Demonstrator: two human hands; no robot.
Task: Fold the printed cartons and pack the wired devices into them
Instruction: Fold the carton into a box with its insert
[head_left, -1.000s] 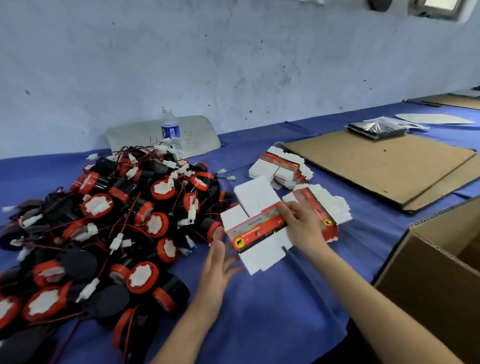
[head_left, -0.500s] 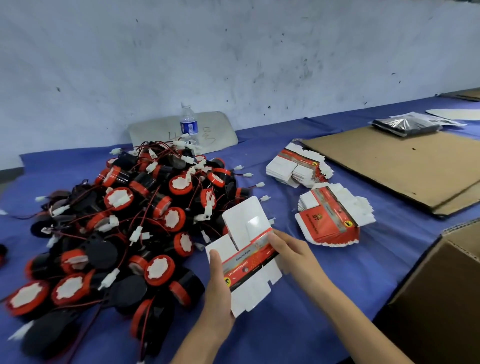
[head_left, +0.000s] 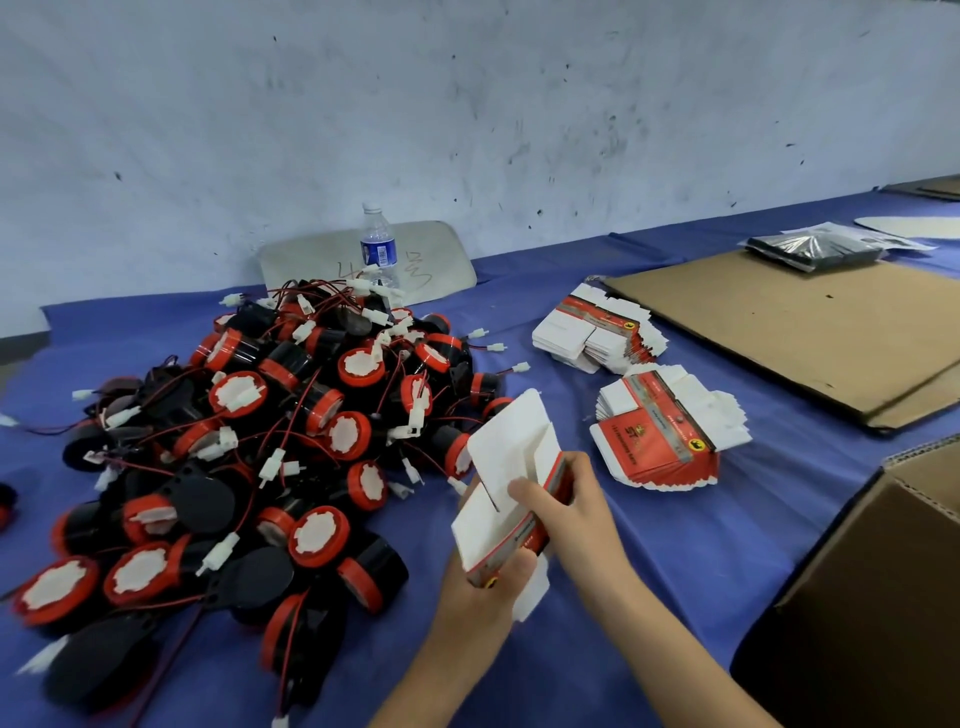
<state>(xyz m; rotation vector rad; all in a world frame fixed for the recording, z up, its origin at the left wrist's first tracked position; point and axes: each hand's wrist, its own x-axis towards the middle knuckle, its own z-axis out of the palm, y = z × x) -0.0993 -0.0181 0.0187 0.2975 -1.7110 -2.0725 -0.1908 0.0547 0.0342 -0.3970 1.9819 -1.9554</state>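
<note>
One carton (head_left: 506, 467) is gripped by left hand (head_left: 480, 590) and right hand (head_left: 571, 514) beside two stacks (head_left: 592, 335) (head_left: 660, 441).

We see one red-and-white printed card carton (head_left: 511, 483) held part-folded, white inside towards us, right of the heap of round black-and-red wired devices (head_left: 249, 441) — two fanned stacks of flat cartons (head_left: 670, 436) lie further right
</note>
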